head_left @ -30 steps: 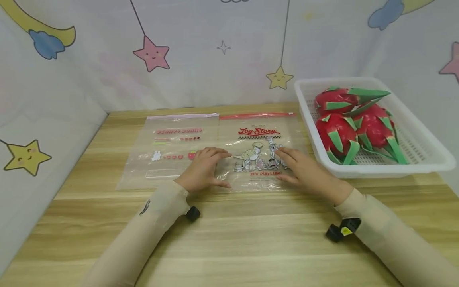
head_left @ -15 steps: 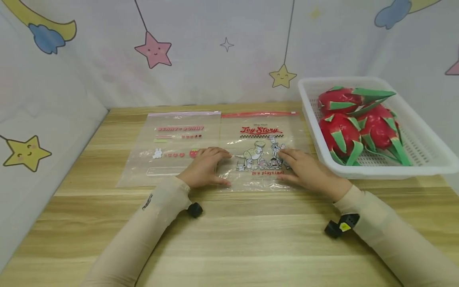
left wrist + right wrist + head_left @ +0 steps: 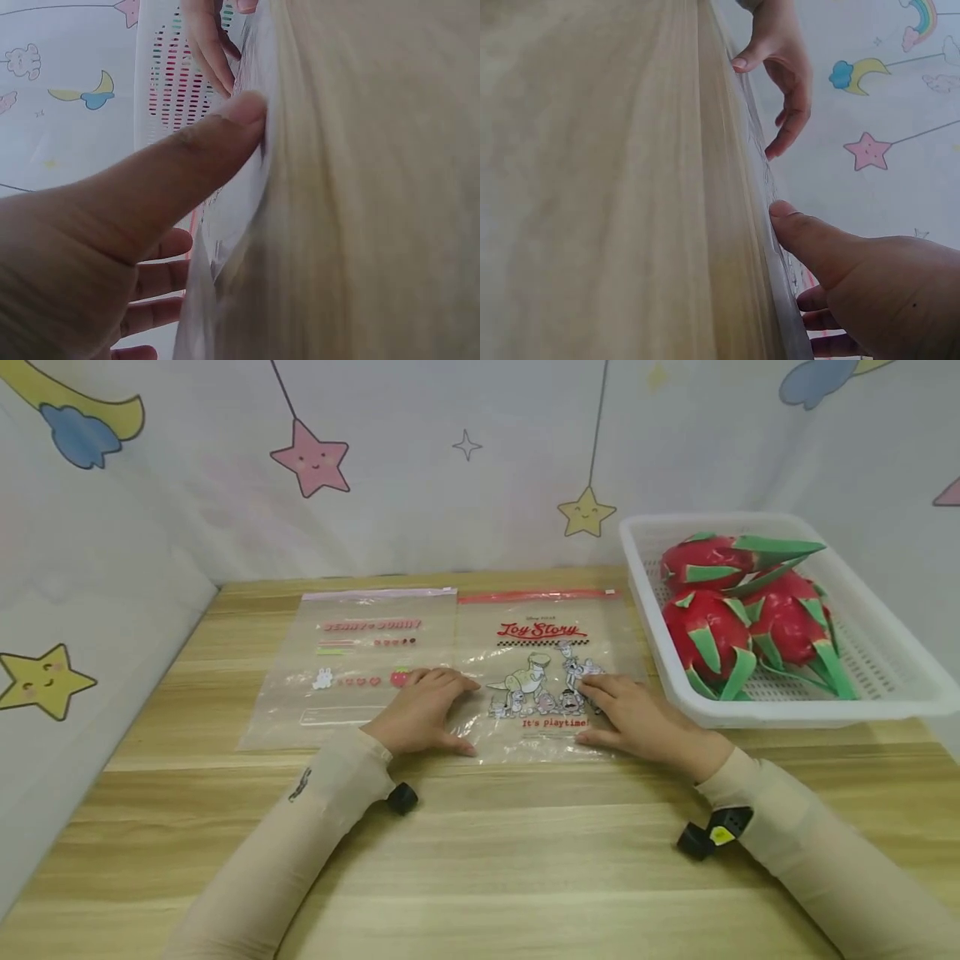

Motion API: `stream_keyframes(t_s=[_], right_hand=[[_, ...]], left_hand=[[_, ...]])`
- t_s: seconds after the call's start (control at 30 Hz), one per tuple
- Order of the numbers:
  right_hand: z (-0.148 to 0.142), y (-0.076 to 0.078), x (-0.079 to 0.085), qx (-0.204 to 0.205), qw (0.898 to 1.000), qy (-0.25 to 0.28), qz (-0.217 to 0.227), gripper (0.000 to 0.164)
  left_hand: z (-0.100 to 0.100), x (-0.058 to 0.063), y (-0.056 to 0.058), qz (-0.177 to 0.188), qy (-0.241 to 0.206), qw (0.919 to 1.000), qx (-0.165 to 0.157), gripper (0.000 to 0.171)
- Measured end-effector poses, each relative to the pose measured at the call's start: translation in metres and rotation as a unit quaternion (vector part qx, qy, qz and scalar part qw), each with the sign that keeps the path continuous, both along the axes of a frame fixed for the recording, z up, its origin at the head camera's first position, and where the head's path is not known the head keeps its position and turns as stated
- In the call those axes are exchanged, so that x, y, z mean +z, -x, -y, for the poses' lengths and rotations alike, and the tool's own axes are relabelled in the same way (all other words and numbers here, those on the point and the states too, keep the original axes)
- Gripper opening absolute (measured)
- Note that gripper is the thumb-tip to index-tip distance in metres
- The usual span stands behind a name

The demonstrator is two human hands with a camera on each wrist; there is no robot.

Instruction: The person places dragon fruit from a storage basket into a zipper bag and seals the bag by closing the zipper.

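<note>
Two clear zipper bags lie flat side by side on the wooden table. The right-hand bag (image 3: 536,618) has a red zipper strip and a "Toy Story" print; the left-hand bag (image 3: 288,677) has a pale lilac strip with bunny and strawberry pictures. My left hand (image 3: 420,712) rests where the two bags meet, fingers extended and thumb (image 3: 244,109) at the plastic. Across from it, my right hand (image 3: 641,722) rests on the right side of the red-zipped bag, its fingers loosely spread and its thumb (image 3: 784,210) on the film. Neither hand grips anything.
A white plastic basket (image 3: 885,710) at the back right, close beside the red-zipped bag, holds 3 red dragon fruits (image 3: 787,618) with green leaf tips. A white cloth (image 3: 405,502) printed with stars hangs behind the table (image 3: 480,860).
Both hands keep nearly the same place on the bags, and the bags and basket stay put. Only the head view shifts slightly.
</note>
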State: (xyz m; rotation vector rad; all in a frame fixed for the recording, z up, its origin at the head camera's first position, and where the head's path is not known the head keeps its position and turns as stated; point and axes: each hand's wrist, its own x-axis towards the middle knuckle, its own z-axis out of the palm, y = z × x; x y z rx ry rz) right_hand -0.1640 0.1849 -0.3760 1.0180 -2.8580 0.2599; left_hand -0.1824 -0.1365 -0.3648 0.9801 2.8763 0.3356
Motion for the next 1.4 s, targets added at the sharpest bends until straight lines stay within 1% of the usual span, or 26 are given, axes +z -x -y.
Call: stream_keyframes(t_s=[0.2, 0.33, 0.47, 0.53, 0.63, 0.9, 1.13, 1.4], right_hand=[[-0.001, -0.006, 0.0, 0.016, 1.0, -0.006, 0.004, 0.073], [-0.002, -0.011, 0.002, 0.02, 1.0, -0.01, 0.014, 0.074], [-0.003, -0.015, 0.004, 0.022, 0.999, -0.018, 0.024, 0.074], [-0.004, -0.017, 0.004, 0.026, 0.999, -0.018, 0.025, 0.074], [-0.004, -0.02, 0.005, 0.029, 0.999, -0.016, 0.028, 0.074], [-0.003, -0.029, 0.005, 0.032, 0.999, -0.011, 0.035, 0.074], [-0.002, -0.033, 0.006, 0.029, 0.999, -0.015, 0.035, 0.077], [-0.004, -0.041, 0.006, 0.05, 0.998, -0.01, 0.023, 0.075]], left_hand=[[0.002, 0.001, -0.008, -0.022, 0.022, 0.9994, -0.015, 0.094], [0.002, 0.002, -0.014, -0.03, 0.025, 0.9989, -0.028, 0.092], [0.003, 0.002, -0.02, -0.036, 0.02, 0.998, -0.048, 0.086], [0.004, 0.002, -0.023, -0.045, 0.019, 0.997, -0.061, 0.082], [0.005, 0.003, -0.029, -0.048, 0.015, 0.9962, -0.071, 0.077], [0.008, 0.004, -0.042, -0.054, 0.03, 0.9952, -0.075, 0.077], [0.009, 0.004, -0.049, -0.062, 0.022, 0.9942, -0.085, 0.076], [0.01, 0.006, -0.058, -0.064, 0.025, 0.9929, -0.097, 0.078]])
